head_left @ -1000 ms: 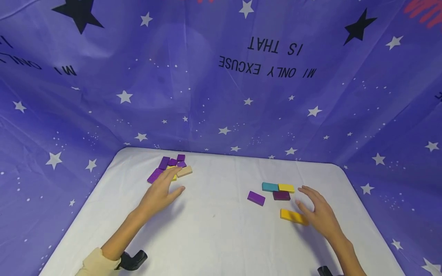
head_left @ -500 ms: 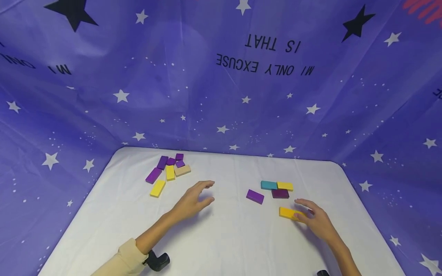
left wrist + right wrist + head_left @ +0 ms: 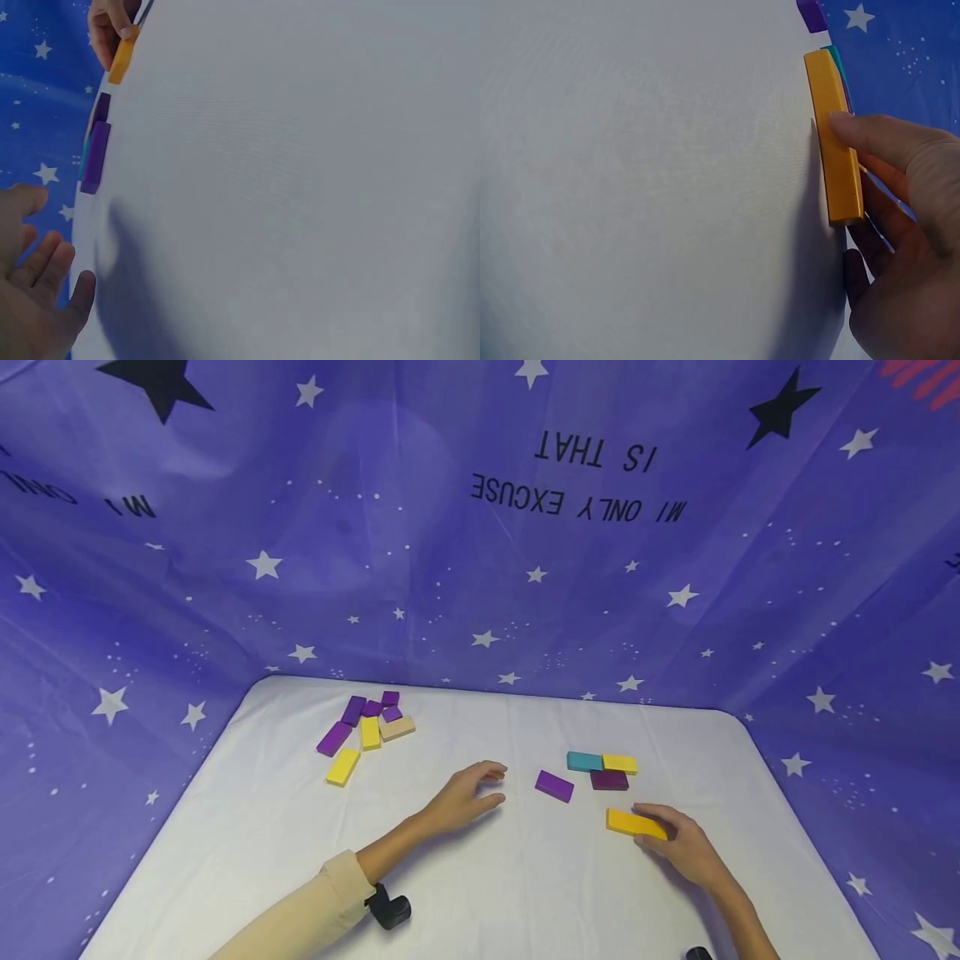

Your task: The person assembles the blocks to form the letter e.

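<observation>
Two bare hands work over a white surface (image 3: 525, 893). At lower right of the frame, the right hand (image 3: 686, 847) pinches the orange block (image 3: 630, 822) near its right end, between thumb and fingers. This block sits right of centre, its long axis running nearly sideways, the free end pointing left and slightly up. In the right wrist view it stands nearly upright, its top tilted a little left, thumb across the near face. Whether it rests on the surface is hard to tell.

Near the middle of the frame, the left hand (image 3: 461, 799) points right, its fingers loosely bent and the thumb held apart from them. Just beyond its fingertips lies the purple block (image 3: 555, 786), its long axis sloping from upper left to lower right. Right of that, the teal block (image 3: 584, 762) and yellow block (image 3: 619, 764) lie end to end, with the maroon block (image 3: 610, 781) just below. At upper left is a cluster (image 3: 371, 733) of eight purple, yellow and tan blocks. A starry blue-violet backdrop (image 3: 450, 527) fills the top.
</observation>
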